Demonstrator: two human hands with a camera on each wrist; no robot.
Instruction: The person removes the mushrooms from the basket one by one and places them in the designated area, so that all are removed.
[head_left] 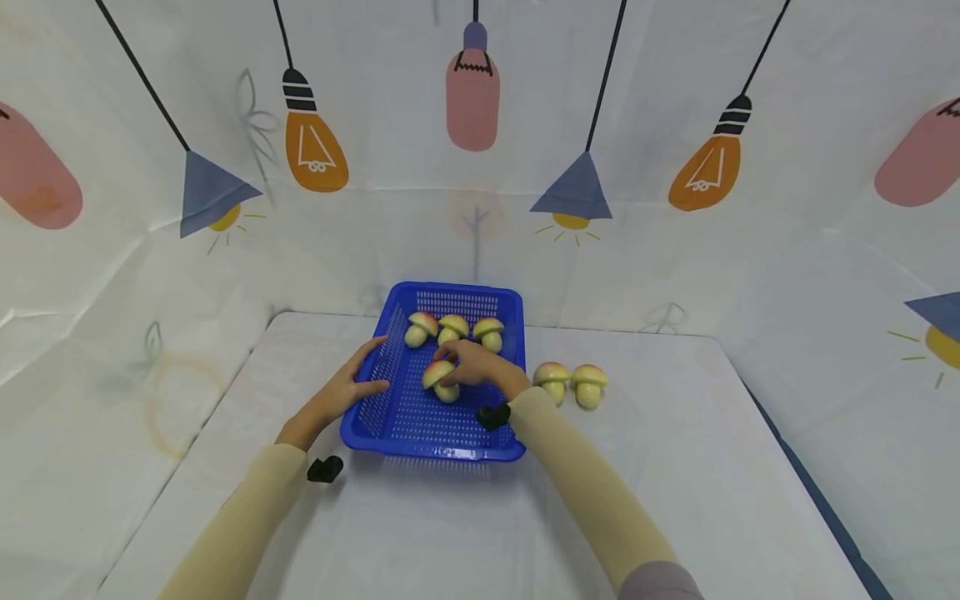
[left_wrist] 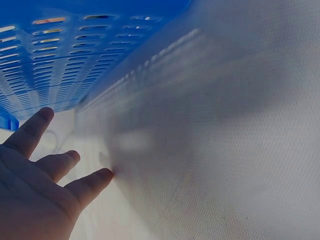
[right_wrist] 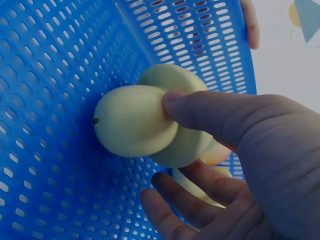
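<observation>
A blue plastic basket (head_left: 433,433) with slotted walls lies in front of me. Inside it my right hand (head_left: 474,365) pinches a toy mushroom (head_left: 446,383) with a pale stem and a reddish-yellow cap. Close up in the right wrist view, the thumb presses where stem meets cap of this mushroom (right_wrist: 132,120), the other fingers round its far side. Three more mushrooms (head_left: 490,333) sit in a row toward the basket's back. At the basket's left rim is my left hand (head_left: 347,387), fingers spread; its lower fingers (left_wrist: 90,187) stretch out straight beside the outer wall.
Two similar mushrooms (head_left: 588,385) stand side by side on the white table (head_left: 675,475), right of the basket. Behind the table hangs a pale sheet (head_left: 405,225) printed with lamps and bulbs. Dark wrist-worn pieces (head_left: 325,469) show beneath both wrists.
</observation>
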